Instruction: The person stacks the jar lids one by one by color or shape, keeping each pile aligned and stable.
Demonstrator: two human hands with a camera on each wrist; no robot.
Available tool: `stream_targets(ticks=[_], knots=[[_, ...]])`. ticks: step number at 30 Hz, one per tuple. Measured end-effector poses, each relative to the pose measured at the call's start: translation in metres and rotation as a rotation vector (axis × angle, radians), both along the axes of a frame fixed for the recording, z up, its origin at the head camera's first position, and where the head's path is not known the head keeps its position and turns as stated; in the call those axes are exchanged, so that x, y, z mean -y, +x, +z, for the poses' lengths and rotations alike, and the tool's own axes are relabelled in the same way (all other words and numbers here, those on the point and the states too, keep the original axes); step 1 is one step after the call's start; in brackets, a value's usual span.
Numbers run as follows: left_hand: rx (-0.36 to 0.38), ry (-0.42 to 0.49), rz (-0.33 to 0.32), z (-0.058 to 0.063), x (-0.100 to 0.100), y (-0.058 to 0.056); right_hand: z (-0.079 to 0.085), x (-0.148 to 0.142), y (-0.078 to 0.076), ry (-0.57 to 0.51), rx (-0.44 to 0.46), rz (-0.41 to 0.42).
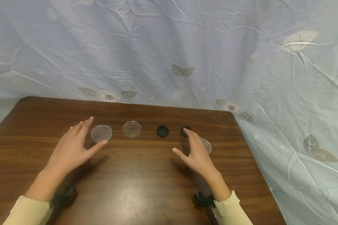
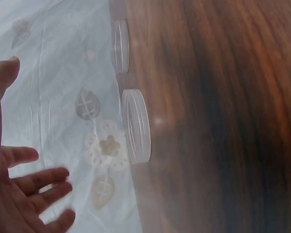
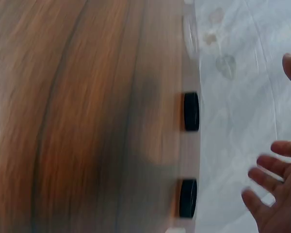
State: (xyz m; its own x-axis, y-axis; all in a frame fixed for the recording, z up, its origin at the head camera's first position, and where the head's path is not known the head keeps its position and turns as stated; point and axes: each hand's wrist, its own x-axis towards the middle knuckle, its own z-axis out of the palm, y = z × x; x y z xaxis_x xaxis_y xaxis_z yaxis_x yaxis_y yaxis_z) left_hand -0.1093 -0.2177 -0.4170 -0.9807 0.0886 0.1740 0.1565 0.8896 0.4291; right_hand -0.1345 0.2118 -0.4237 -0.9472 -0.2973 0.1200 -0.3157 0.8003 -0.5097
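Observation:
My left hand [image 1: 71, 147] hovers over the table with its fingers spread and holds nothing. Just beyond its thumb lies a clear round shallow lid [image 1: 102, 133], with a second clear lid [image 1: 131, 129] to the right. My right hand [image 1: 198, 154] is likewise spread and free of any object. Its index finger overlaps one black round cap [image 1: 182, 133] in the head view. Another black cap [image 1: 162, 131] sits to the left of that one. Behind the right hand, a third clear lid [image 1: 207, 146] is partly hidden. The right wrist view shows both black caps [image 3: 191, 111] on the tabletop.
The brown wooden table [image 1: 135, 175] has rounded far corners. A pale blue patterned cloth [image 1: 157, 56] hangs behind its back edge and along the right side. Both wrists wear black straps below pale yellow sleeves [image 1: 31, 211].

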Motion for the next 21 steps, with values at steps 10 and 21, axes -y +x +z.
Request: stream_targets(ticks=[10, 21], knots=[[-0.100, 0.214, -0.052, -0.016, 0.019, -0.007, 0.004, 0.061, -0.009, -0.264, 0.151, 0.235], [-0.031, 0.287, -0.098, -0.039, 0.039, -0.022, -0.013, 0.155, -0.031, -0.258, 0.246, 0.357]])
